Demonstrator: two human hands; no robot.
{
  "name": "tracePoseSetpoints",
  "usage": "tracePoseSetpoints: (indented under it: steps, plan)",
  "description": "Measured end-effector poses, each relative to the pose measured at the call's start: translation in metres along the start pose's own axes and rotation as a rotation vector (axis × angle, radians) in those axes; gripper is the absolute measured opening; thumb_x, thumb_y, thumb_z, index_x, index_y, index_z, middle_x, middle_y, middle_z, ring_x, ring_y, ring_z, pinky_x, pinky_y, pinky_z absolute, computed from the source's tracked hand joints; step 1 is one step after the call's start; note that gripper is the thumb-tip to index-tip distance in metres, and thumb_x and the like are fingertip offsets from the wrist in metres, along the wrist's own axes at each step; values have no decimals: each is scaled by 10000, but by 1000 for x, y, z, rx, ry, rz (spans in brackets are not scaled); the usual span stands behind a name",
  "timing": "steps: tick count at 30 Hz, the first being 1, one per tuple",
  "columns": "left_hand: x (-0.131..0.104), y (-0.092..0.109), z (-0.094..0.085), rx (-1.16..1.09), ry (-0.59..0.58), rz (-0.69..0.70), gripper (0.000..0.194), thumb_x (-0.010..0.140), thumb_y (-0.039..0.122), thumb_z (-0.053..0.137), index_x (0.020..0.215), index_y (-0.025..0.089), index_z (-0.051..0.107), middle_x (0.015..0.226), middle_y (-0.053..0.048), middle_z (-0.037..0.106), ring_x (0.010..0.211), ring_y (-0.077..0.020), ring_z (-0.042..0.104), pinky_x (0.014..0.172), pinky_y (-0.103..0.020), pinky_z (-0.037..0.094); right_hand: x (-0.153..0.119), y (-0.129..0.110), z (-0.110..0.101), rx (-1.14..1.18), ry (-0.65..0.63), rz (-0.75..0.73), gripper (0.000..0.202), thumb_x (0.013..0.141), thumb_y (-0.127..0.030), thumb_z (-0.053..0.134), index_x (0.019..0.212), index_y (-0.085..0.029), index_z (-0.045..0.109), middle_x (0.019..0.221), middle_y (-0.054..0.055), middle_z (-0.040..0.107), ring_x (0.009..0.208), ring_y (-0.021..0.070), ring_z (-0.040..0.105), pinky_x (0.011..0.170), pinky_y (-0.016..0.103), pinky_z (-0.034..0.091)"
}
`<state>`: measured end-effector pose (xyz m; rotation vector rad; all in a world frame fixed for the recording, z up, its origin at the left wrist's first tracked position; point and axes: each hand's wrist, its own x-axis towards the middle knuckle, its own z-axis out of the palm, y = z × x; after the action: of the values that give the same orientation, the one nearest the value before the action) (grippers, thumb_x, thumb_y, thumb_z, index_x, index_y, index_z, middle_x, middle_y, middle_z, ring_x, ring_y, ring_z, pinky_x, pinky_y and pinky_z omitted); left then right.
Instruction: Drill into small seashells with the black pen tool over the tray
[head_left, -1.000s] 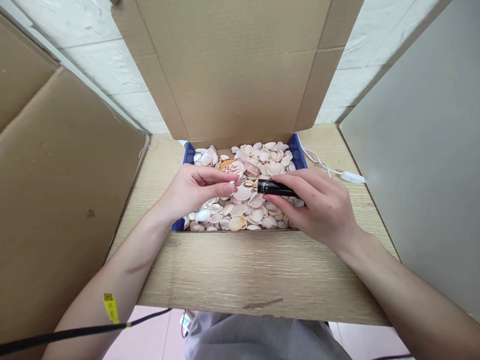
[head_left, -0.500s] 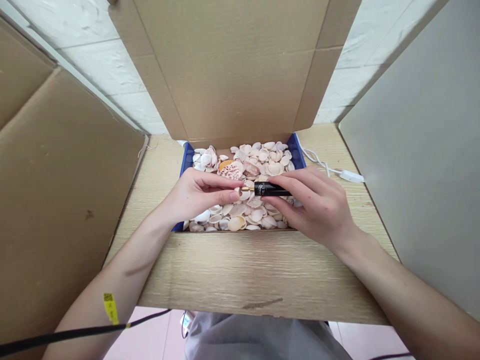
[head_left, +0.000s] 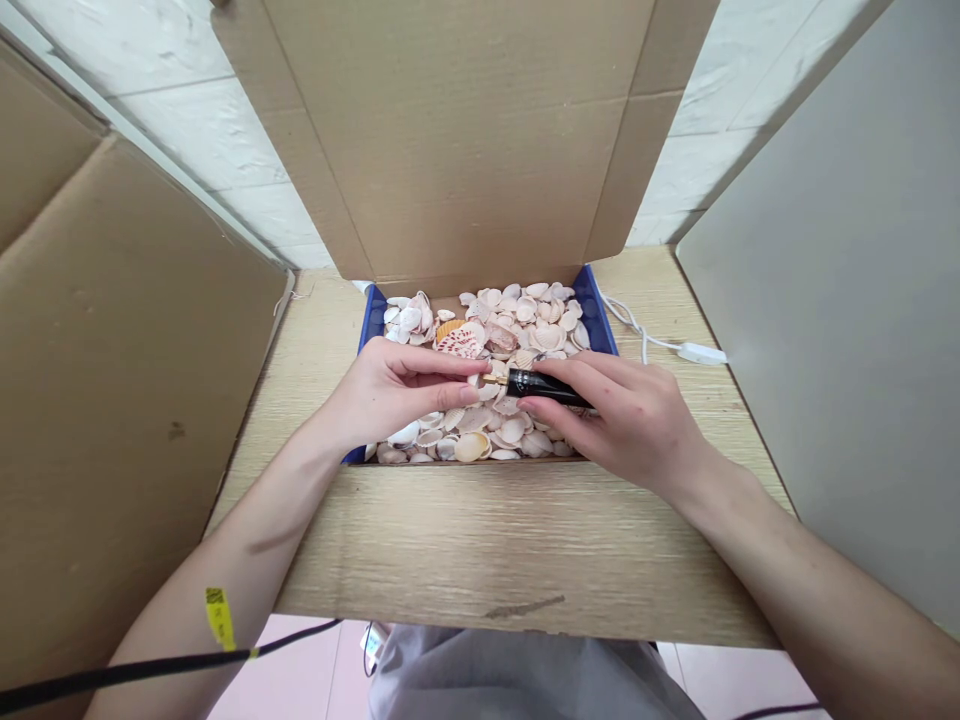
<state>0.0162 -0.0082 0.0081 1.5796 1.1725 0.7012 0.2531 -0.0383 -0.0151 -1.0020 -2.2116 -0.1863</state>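
Observation:
My left hand (head_left: 409,385) is closed, its thumb and forefinger pinching a small pale shell (head_left: 475,381) mostly hidden by the fingertips. My right hand (head_left: 626,415) wraps round a black mini hand drill (head_left: 551,388). The drill's brass-coloured chuck (head_left: 495,379) points left at the pinched shell; whether a bit is inside the shell I cannot tell. Both hands are over a blue-sided box (head_left: 600,315) full of pale seashells (head_left: 514,430). A red-speckled scallop shell (head_left: 461,341) and an orange shell (head_left: 448,328) lie behind my left fingers.
The box's cardboard lid (head_left: 465,140) stands up at the back. A cardboard panel (head_left: 127,330) walls the left, a grey panel (head_left: 832,270) the right. On the wooden table (head_left: 450,540) lies a white cable with an inline switch (head_left: 701,353). A black cable (head_left: 150,668) crosses the lower left.
The drill has tilted slightly, its rear end now lower, and my right hand has shifted a little with it. My left hand keeps its pinch almost unmoved.

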Motion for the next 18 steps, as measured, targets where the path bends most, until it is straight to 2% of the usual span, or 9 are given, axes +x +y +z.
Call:
tracePoseSetpoints:
  steps: [10,15,18]
  plan:
    - [-1,1,1,-12,19,0,294,651,316,840,935,249,801,864,-36,789,734,-171,705,648,-244,570,-1,1,0,42,-78,33,203,941,-364,570,985,-173,621,786,26,719,670,137,657,575,246,470]
    - [-1,1,2,-22,-1,-16,299,659,309,841,949,251,800,822,-34,785,620,-133,668,532,-205,522,-1,0,0,44,-71,25,194,933,-344,585,992,-161,617,819,40,725,676,142,658,578,250,466]
    - [-1,0,2,-37,-14,-8,301,668,308,836,958,236,797,824,-39,783,648,-145,684,564,-219,543,-1,1,0,42,-81,32,193,939,-356,575,994,-176,618,822,34,728,678,139,661,584,248,470]
